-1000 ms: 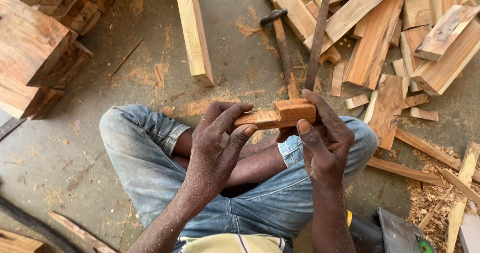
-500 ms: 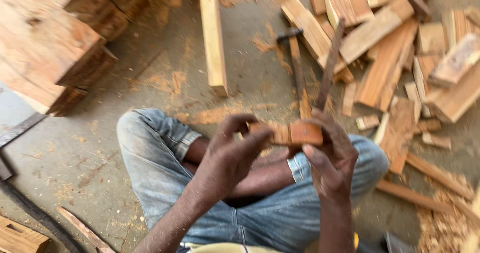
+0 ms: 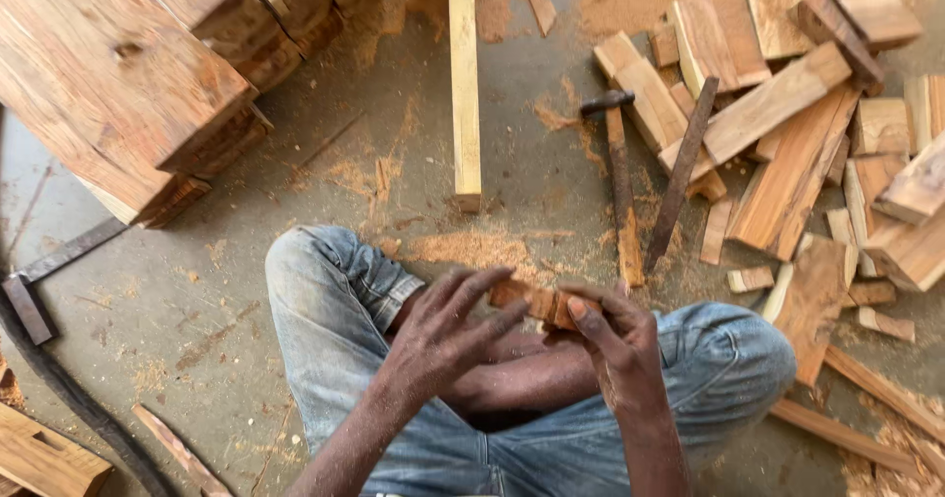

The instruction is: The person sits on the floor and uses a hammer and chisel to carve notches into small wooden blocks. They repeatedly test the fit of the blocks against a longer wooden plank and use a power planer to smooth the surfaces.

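A person sits cross-legged on the floor [image 3: 177, 300] in blue jeans [image 3: 335, 330], and both hands meet above the lap. The left hand [image 3: 443, 335] and the right hand [image 3: 615, 344] each grasp a small wooden block [image 3: 536, 302] between fingers and thumb, the left at its left end, the right at its right end. The block lies roughly level, over the crossed shins, between the knees.

Just beyond the block, on the floor, a hammer [image 3: 618, 177] lies with its wooden handle pointing toward the person and its dark head away. Beside it on the right a dark metal bar [image 3: 681, 172] leans aslant, its upper end resting on the heap of wood offcuts [image 3: 797, 133], which spreads along the right edge of the floor. A long pale batten [image 3: 464, 84] runs straight away from the knees toward the far edge. Sawdust [image 3: 472, 246] is scattered on the floor near the batten's near end.

At the far left corner stands a stack of thick planks [image 3: 128, 74]. Near the left edge lies a metal try square [image 3: 44, 280], and a dark hose [image 3: 69, 399] curves along that edge.
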